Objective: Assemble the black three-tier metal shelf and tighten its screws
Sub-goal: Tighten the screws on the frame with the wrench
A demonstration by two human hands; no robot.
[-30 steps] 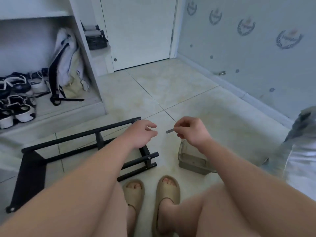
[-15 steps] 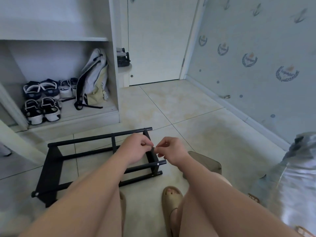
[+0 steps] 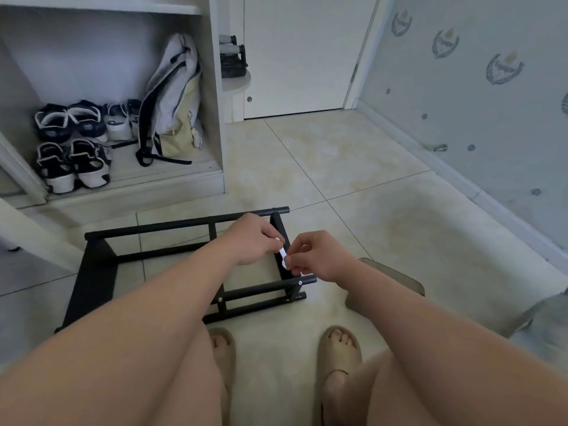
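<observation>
Fingers (image 3: 273, 238) of the left hand (image 3: 255, 241) are curled, tips pinching the upper end of a small white piece (image 3: 282, 255). Fingers (image 3: 296, 253) of the right hand (image 3: 322, 256) pinch its lower end. What the piece is: too small to tell.

Position: both hands meet directly over the end upright (image 3: 281, 229) of the black shelf frame (image 3: 95, 272), which lies on its side on the tiled floor (image 3: 338, 155) in front of the feet.

Change over the last second: the hands were apart above the frame, the right pinching a small grey item and the left loosely curled and holding nothing. Half a second ago they closed in at the upright. Now they are joined on the white piece at that spot. The pale container (image 3: 396, 279), earlier in open view, sits mostly behind the right forearm.

Two screw heads (image 3: 300, 282) show seated on the near rails.

Judgement: fetching is over and fitting at this upright has begun. Nothing here shows the joint fastened yet, so insertion and tightening remain. Only part of the frame is together, so the task is at an early-to-middle stage.
</observation>
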